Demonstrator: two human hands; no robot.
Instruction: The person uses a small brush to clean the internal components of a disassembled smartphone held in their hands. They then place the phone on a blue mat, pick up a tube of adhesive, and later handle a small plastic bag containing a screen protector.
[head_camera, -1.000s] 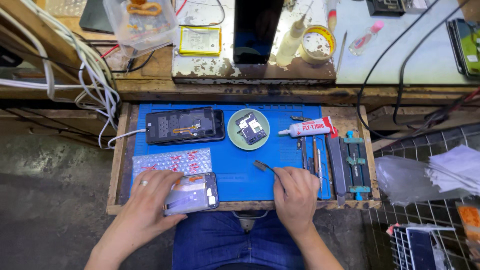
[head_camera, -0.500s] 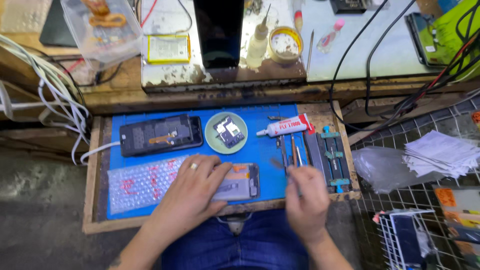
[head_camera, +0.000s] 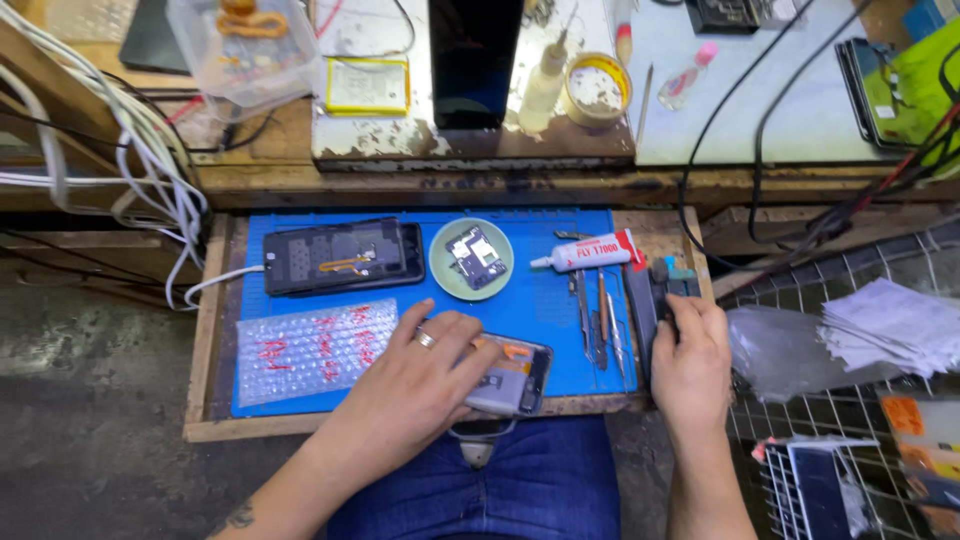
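**Opened phone pinned at the front edge, tools within reach at right**

The left hand lay flat, fingers spread, over an opened phone at the lower centre of the frame, pressing it onto the blue mat, apparently to keep it from sliding. The phone sat at the near edge of the wooden tray, closest to the body.

The right hand rested at the lower right, fingers curled down onto a dark tool block at the mat's right border; whether it pinched anything could not be told.

Tweezers and picks lay side by side just left of that hand, lined up for easy taking. A glue tube lay above them. A green dish in the upper centre held a small circuit board, probably to keep it from straying. A second opened phone lay at upper left, cabled, above a bubble-wrap pouch.
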